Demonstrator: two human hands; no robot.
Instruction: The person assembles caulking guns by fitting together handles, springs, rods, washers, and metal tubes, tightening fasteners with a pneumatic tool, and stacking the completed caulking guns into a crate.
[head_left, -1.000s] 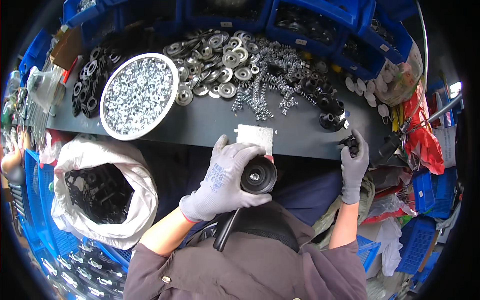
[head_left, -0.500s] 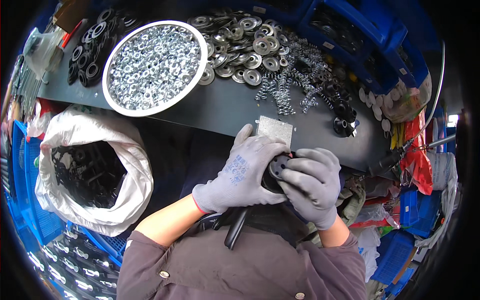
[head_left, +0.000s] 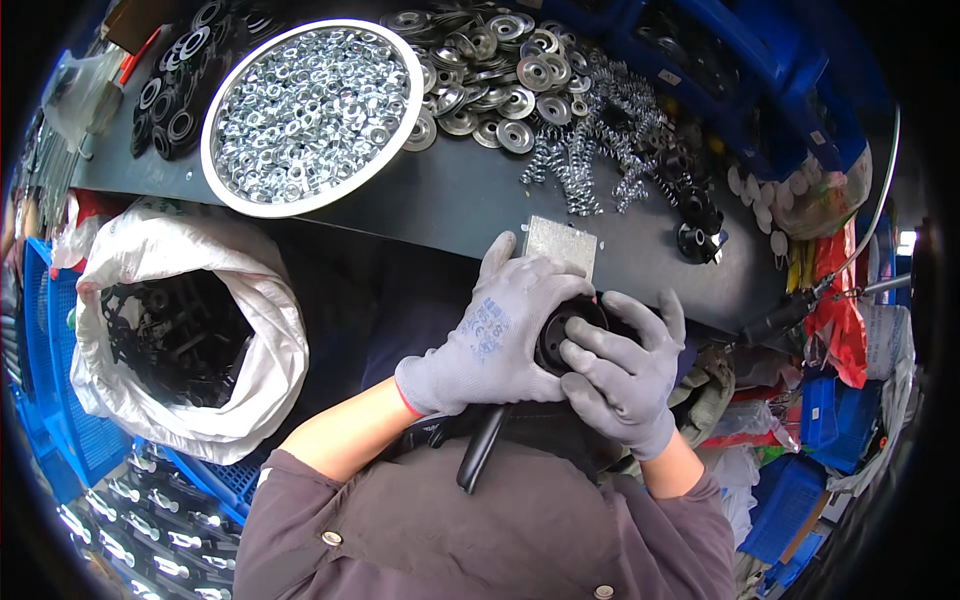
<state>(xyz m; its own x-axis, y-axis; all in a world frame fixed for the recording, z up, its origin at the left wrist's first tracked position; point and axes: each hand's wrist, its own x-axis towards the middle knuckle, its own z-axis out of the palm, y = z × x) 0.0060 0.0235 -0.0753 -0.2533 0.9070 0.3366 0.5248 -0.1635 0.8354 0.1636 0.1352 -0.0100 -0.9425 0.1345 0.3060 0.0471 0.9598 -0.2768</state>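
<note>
My left hand, in a grey glove, is closed around a round black plastic part whose hollow face is turned toward the right. Below that hand a black handle sticks out toward my chest; whether it belongs to the round part is hidden. My right hand, gloved alike, has its fingers spread, and the tips of some touch the round part's face. Just beyond both hands a square silver plate lies at the bench's near edge.
On the dark bench stand a white-rimmed bowl of metal nuts, a heap of metal discs, springs and black fittings. Blue bins stand behind. Left of me is a white sack of black parts.
My right fingers have spread and lifted partly off the round part. Its holed face showed before; now a hollow one shows. The bench has shifted slightly in view.
</note>
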